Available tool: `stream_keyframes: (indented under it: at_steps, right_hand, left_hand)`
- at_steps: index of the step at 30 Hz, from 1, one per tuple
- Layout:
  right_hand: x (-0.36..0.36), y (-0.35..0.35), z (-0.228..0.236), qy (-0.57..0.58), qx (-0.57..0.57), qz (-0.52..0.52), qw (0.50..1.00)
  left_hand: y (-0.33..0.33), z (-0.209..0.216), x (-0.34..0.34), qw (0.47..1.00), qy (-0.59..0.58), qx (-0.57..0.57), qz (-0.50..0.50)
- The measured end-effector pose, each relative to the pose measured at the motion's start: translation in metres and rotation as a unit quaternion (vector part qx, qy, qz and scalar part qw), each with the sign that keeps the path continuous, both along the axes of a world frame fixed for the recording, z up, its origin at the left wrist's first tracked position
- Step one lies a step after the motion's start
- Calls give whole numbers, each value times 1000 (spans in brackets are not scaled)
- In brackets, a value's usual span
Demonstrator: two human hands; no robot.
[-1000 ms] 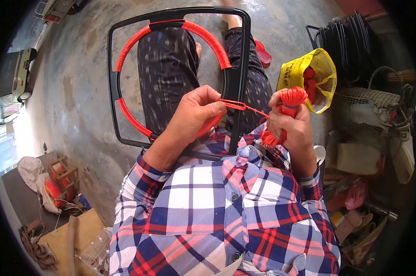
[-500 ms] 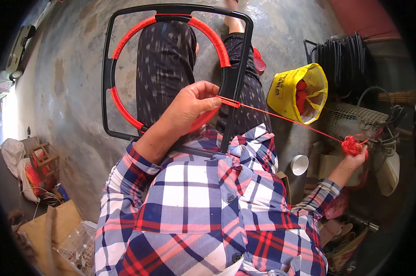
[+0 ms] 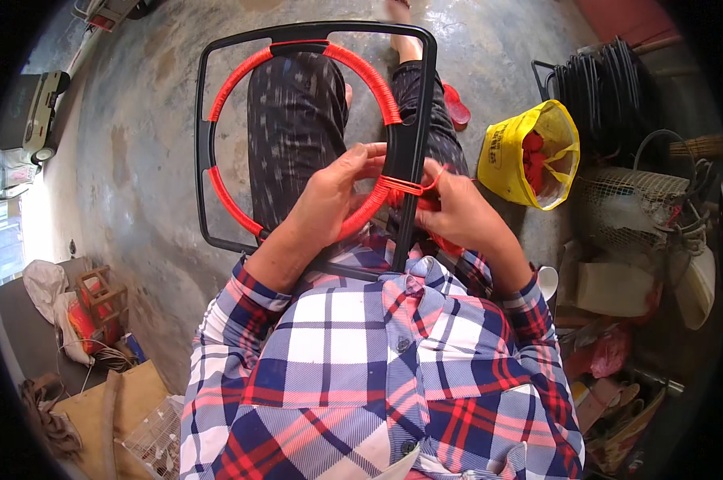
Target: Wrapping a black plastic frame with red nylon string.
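Plaid shirt nearest. Left hand closed on red-wrapped ring inside black frame, resting on lap. Right hand just beside frame's right bar, pinching red cord looped around it. Beyond right: yellow bag on floor.

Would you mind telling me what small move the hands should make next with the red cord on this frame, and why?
Probably pull the cord snug with the right hand. It crosses the black frame bar beside the lower right of the ring, where the left hand pinches the wrapped part, and a small loop shows at the right fingers. Black stretches of ring remain bare at left.
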State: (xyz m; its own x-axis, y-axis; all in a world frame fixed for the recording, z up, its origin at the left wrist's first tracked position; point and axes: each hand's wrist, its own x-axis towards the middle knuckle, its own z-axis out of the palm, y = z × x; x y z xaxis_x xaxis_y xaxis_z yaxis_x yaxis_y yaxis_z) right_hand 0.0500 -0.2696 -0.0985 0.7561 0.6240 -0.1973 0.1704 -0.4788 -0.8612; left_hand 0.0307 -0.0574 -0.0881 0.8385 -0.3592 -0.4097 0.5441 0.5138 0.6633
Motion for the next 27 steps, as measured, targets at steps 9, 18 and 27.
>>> stream_keyframes:
  at_steps: [9, 18, 27]
  right_hand:
    - [16, 6, -11, 73, 228, -163, 957]
    - [7, 47, 35, -462, -21, -66, 884]
    - [19, -4, 33, -79, 400, -253, 877]
  left_hand:
    - [7, -18, -2, 999, 25, -10, 21]
    - [-4, -6, -21, 902, -326, 233, 163]
    - [6, -11, -16, 952, -232, 125, 155]
